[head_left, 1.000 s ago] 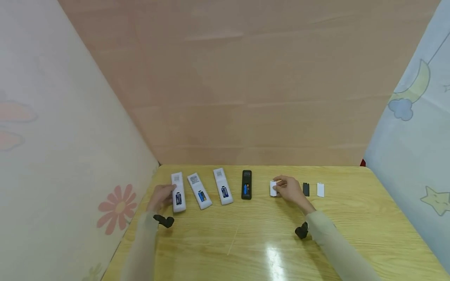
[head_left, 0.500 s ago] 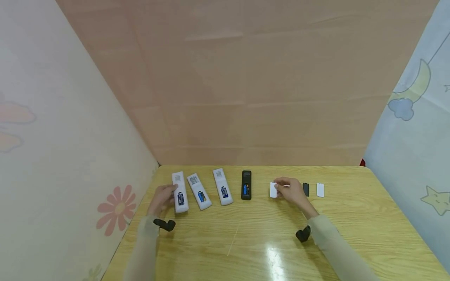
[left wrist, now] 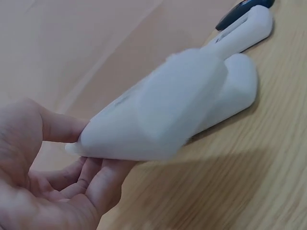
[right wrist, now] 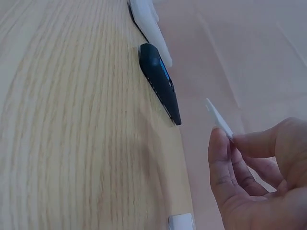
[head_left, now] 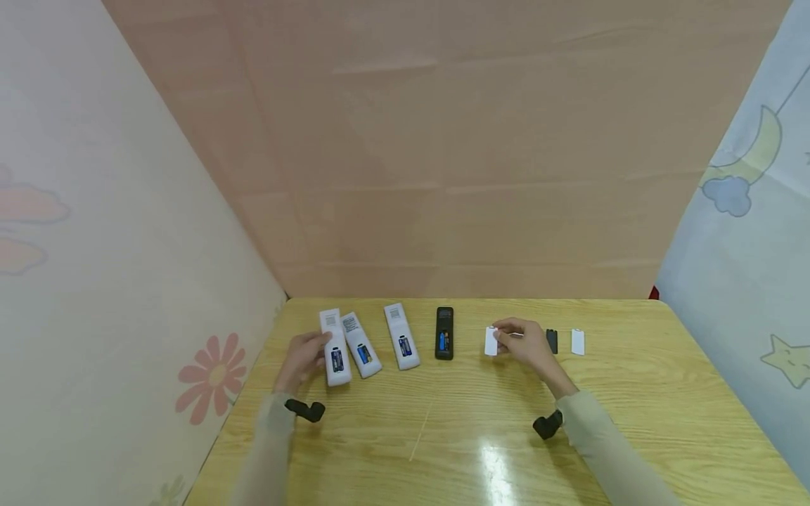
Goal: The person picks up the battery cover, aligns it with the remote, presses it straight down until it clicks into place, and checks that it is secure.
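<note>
My left hand (head_left: pixel 304 357) grips a white remote control (head_left: pixel 338 339) by its side, thumb on top and fingers beneath. Its back faces up, showing two batteries in an uncovered compartment. In the left wrist view the remote (left wrist: pixel 180 103) is raised off the table, over its shadow. My right hand (head_left: pixel 526 346) pinches a small white battery cover (head_left: pixel 491 342) between thumb and fingertips. Edge-on in the right wrist view, the cover (right wrist: pixel 219 119) is held up above the table. Close beside the held remote lies a second white remote (head_left: pixel 361 346), batteries showing.
A third white remote (head_left: pixel 401 337) and a black remote (head_left: pixel 445 327) lie farther right, compartments uncovered. Past my right hand lie a black cover (head_left: pixel 553 341) and a white cover (head_left: pixel 578 341). A brown wall covering (head_left: pixel 443 211) rises behind the wooden table (head_left: pixel 411 422).
My left hand has carried the white remote to the right, toward the second remote. My right hand has raised the white cover slightly and stays in nearly the same spot.
</note>
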A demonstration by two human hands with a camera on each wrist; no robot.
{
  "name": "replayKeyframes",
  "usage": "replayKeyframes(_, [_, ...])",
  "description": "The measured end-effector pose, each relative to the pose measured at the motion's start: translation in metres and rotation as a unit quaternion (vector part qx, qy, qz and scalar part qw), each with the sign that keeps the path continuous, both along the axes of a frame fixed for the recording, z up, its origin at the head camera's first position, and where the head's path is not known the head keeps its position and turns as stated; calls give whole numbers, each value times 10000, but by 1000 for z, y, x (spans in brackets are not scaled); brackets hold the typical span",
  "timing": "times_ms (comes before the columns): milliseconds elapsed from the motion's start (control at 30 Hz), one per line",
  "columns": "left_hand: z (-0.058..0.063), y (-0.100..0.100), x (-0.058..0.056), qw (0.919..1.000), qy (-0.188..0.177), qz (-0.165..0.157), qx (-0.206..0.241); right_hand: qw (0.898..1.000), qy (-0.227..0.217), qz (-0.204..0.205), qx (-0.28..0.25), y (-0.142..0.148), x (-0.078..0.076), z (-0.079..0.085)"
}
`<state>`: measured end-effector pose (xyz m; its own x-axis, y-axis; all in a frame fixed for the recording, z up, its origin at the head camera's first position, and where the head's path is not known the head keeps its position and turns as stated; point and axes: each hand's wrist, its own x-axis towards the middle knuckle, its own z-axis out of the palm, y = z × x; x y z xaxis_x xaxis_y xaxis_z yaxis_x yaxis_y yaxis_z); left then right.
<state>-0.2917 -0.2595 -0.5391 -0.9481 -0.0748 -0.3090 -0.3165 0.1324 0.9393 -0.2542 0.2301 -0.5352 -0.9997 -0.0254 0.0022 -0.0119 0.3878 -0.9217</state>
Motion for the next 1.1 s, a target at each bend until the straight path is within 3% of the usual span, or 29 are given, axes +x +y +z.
replayKeyframes(167, [-1, 9, 4, 10000, 53, 76, 20, 9998, -7, -10, -208, -2, 2, 1])
replayKeyframes(367, [-1, 17, 8, 9998, 189, -46, 65, 9995, 55, 104, -306, -4, 6, 5])
replayKeyframes(700, [13, 31, 17, 9993, 368, -71, -23, 9983, 125, 234, -511, -6, 13, 11])
replayKeyframes(1100, [13, 39, 17, 9994, 264, -160, 180, 9955, 302, 466, -773, -15, 21, 19])
